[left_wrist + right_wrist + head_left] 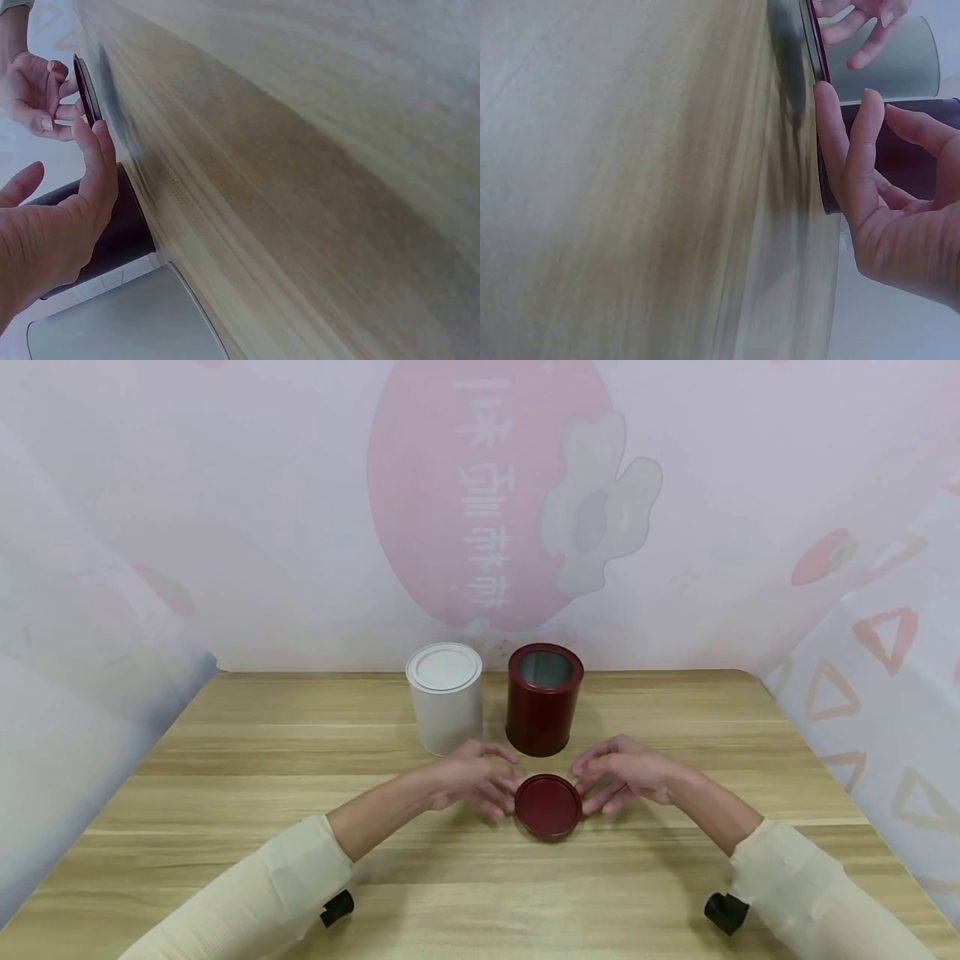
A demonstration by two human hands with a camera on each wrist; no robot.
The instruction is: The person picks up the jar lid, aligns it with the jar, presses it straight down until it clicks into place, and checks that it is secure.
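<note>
A dark red round lid (548, 806) lies on the wooden table (225, 760), in front of an open dark red can (543, 710). My left hand (491, 785) is at the lid's left rim and my right hand (600, 781) at its right rim, both with relaxed fingers spread. In the left wrist view, the left hand's fingertips (101, 142) reach the lid's edge (84, 86), with the right hand (30, 90) opposite. In the right wrist view, a right fingertip (826, 101) touches the lid's rim (815, 45). Whether the lid is lifted is unclear.
A white can (445, 702) with its lid on stands upright just left of the red can, both toward the table's far edge. A pale printed backdrop (487, 502) closes in the back and the sides. Black wrist camera mounts (726, 912) show at both sleeves.
</note>
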